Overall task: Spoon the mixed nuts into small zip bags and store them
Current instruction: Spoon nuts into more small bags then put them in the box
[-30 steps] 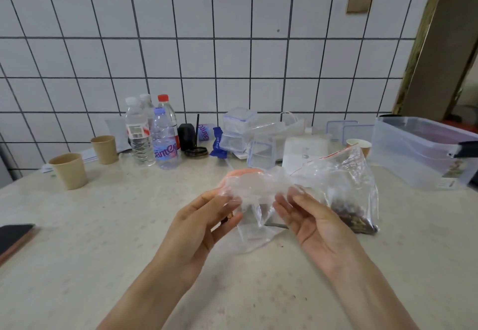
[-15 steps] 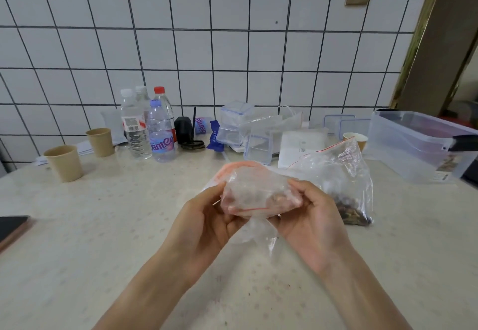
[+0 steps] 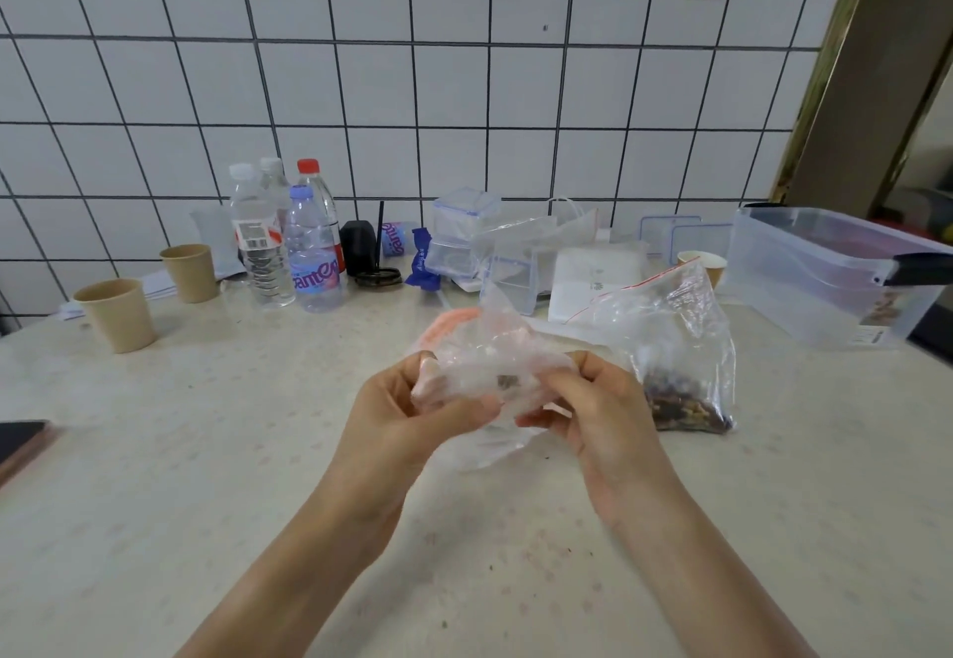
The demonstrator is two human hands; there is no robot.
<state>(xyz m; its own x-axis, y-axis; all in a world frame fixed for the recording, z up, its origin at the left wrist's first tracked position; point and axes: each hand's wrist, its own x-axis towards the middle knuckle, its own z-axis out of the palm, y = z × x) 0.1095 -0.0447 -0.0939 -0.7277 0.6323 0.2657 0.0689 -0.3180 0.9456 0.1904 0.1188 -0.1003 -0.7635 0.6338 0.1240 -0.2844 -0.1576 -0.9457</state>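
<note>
Here we see a bunch of small zip bags [image 3: 485, 368], clear plastic with pinkish-red zip strips, held above the middle of the bench [image 3: 154, 502] between both hands. The left hand [image 3: 407, 410] has its grip curled around the left side of the bunch, thumb on the near side and fingertips showing through the plastic. The right hand [image 3: 593, 410] has its grip pinching the right side of the same bunch, thumb and fingers folded onto the plastic. A loose end of clear plastic hangs below the hands. Something small and dark shows through the plastic between the thumbs; we cannot tell what it is.

Just to the right of the right hand stands a larger zip bag [image 3: 675, 348] with a red zip strip, its mouth up and the mixed nuts [image 3: 680, 404] gathered at its bottom on the bench.

Further back we find small clear lidded containers [image 3: 459, 239], a flat white packet [image 3: 593, 280] and a paper cup [image 3: 704, 262]. At the right sits a large clear storage box [image 3: 825, 275]. At the left stand several water bottles [image 3: 289, 244], two tan paper cups [image 3: 118, 314], and a dark phone [image 3: 20, 443] at the bench's left edge. A white tiled wall [image 3: 412, 90] rises behind.
</note>
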